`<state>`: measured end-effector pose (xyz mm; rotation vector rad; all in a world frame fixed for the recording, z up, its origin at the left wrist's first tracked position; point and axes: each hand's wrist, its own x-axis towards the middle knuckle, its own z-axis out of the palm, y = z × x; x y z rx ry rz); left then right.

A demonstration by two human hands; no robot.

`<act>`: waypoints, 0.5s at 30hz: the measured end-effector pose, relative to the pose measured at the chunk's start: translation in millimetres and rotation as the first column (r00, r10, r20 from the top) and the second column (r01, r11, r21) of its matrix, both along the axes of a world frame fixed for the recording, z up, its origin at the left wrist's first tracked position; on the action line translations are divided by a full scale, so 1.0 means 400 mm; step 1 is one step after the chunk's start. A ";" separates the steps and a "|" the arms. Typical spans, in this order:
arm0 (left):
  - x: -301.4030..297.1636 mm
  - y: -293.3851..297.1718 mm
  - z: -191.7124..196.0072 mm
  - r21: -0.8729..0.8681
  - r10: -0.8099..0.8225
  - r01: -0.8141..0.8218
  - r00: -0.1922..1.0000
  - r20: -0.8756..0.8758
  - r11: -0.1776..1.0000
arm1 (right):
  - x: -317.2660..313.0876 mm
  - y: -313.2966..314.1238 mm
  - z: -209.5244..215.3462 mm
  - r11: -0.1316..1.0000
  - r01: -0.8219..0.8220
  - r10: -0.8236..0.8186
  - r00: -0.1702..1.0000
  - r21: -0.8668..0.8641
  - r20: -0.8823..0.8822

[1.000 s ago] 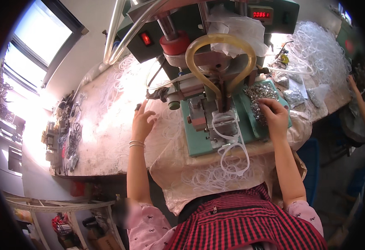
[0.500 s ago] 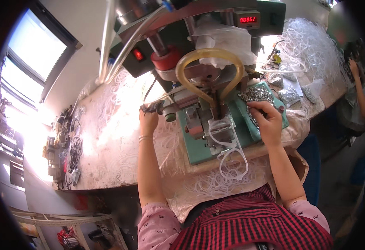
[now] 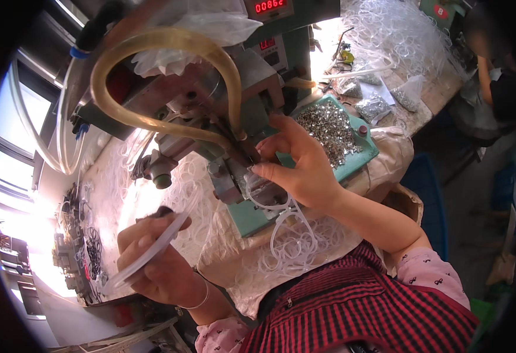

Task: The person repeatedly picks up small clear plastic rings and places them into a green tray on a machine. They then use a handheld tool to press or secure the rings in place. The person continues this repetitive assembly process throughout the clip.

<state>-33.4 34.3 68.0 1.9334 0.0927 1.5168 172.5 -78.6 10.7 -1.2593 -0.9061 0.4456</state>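
My left hand (image 3: 155, 259) is pulled back low on the left, its fingers closed on a clear plastic strap (image 3: 146, 254) that runs across the palm. My right hand (image 3: 296, 165) reaches up to the green press machine (image 3: 252, 88), fingertips pinching a small clear piece at the metal fixture (image 3: 234, 176) under the tool. A thick yellow hose (image 3: 152, 47) loops over the machine head. Loose clear straps (image 3: 293, 235) hang from the fixture over the cloth below my right wrist.
A green tray (image 3: 364, 156) beside the machine holds a heap of small metal parts (image 3: 328, 126). Piles of clear straps cover the bench (image 3: 387, 35) at the back. Another person (image 3: 499, 88) sits at the far right. Dark parts lie on the bright left sill (image 3: 75, 247).
My head has moved in closer to the machine. My left hand has drawn back from the machine toward my body with a clear strap. My right hand has shifted from the tray to the fixture.
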 end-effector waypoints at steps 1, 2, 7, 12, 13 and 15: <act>0.035 0.012 0.018 0.062 0.097 -0.092 0.993 -0.070 0.994 | -0.006 0.004 0.004 1.000 -0.012 0.013 0.998 0.021 -0.054; 0.055 0.021 0.036 0.129 0.205 -0.188 0.969 -0.137 0.974 | -0.015 0.008 0.006 0.999 -0.032 0.036 0.993 0.042 -0.112; 0.081 0.022 0.003 0.012 0.251 -0.251 0.968 -0.024 0.968 | -0.033 -0.013 0.027 0.990 -0.085 0.108 0.968 0.110 -0.226; 0.055 -0.061 -0.062 0.322 0.078 -0.065 0.996 -0.030 0.945 | -0.025 -0.090 -0.014 0.996 0.052 -0.081 0.869 0.072 0.488; 0.056 -0.071 -0.074 0.364 0.050 0.004 0.989 -0.138 0.931 | 0.015 -0.110 -0.015 0.989 0.138 -0.141 0.785 0.051 0.603; 0.082 -0.093 -0.077 0.386 0.035 0.109 0.937 -0.348 0.916 | 0.118 -0.137 -0.086 0.870 0.491 -0.318 0.630 -0.046 0.708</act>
